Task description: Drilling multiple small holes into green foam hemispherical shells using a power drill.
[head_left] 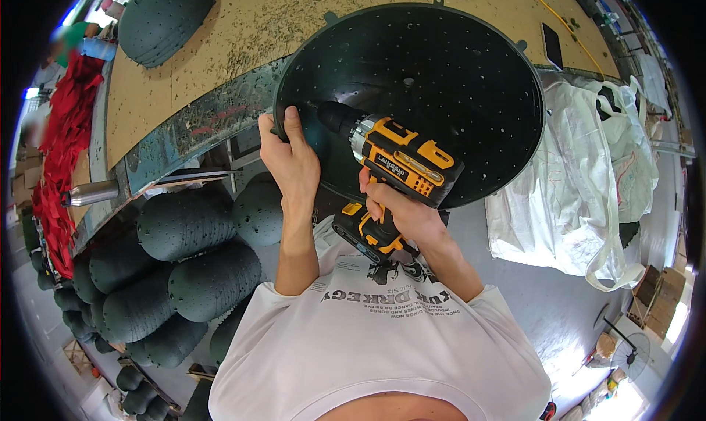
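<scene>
A large dark plastic bowl-shaped shell (pixel 471 68) is tilted with its hollow side toward me, dotted with small holes and with tabs on its rim. My left hand (pixel 296 156) is closed on its left rim, thumb on the inside. My right hand (pixel 403 209) is wrapped round the handle of a yellow and black cordless drill (pixel 412 156). The drill's chuck (pixel 340 118) points left into the shell, its tip close to my left thumb. Whether the bit touches the wall I cannot tell. The battery (pixel 362 232) hangs below my right hand.
The workbench (pixel 243 35) is strewn with dark shavings and bears a stack of dark domes (pixel 163 20) and a phone (pixel 551 46). Several dome stacks (pixel 213 280) fill the lower left. White sacks (pixel 555 178) are at right, a metal cylinder (pixel 92 193) and red strips (pixel 70 134) at left.
</scene>
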Tool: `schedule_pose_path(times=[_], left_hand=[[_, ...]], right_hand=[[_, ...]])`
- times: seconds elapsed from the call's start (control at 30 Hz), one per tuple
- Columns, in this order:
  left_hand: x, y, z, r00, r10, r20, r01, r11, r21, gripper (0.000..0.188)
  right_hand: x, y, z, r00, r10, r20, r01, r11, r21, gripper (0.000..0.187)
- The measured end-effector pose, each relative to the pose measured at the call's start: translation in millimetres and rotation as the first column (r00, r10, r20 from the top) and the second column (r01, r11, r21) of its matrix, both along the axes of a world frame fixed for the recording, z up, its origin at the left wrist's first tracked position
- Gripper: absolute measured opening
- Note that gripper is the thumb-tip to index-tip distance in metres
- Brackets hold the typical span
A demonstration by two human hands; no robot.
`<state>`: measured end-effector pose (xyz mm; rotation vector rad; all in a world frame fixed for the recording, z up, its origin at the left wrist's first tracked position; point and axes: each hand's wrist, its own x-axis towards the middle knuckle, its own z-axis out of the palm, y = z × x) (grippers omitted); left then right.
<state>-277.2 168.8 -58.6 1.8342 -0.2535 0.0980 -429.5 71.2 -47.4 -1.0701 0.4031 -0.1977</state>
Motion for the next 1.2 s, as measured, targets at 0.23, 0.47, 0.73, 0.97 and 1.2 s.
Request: schedule_pose_path(times=[0.23, 0.47, 0.73, 0.97, 1.2], left_hand=[[4, 1, 2, 0.999, 0.031, 0.029, -0.031, 1.000, 0.001, 0.029], [14, 10, 1, 0.997, 0.068, 0.047, -0.072, 0.994, 0.085, 0.033], [39, 33, 11, 0.991, 0.116, 0.065, -0.112, 0.992, -0.051, 0.033], [85, 67, 59, 0.894, 0.210, 0.395, -0.214, 0.976, -0.035, 0.029], [110, 52, 134, 0.377, 0.330, 0.865, -0.350, 0.916, -0.197, 0.013]], right_hand=[[-5, 0, 20, 0.999, -0.009, -0.041, 0.010, 0.999, 0.035, 0.018], [-26, -4, 25, 0.998, 0.007, -0.066, -0.004, 0.999, 0.040, 0.027], [-60, -25, 55, 0.985, -0.065, 0.159, 0.065, 0.998, 0.009, 0.040], [-99, -109, 57, 0.908, 0.225, 0.353, -0.183, 0.972, -0.150, 0.041], [-91, -110, 38, 0.753, 0.038, 0.657, -0.043, 0.999, -0.009, 0.068]])
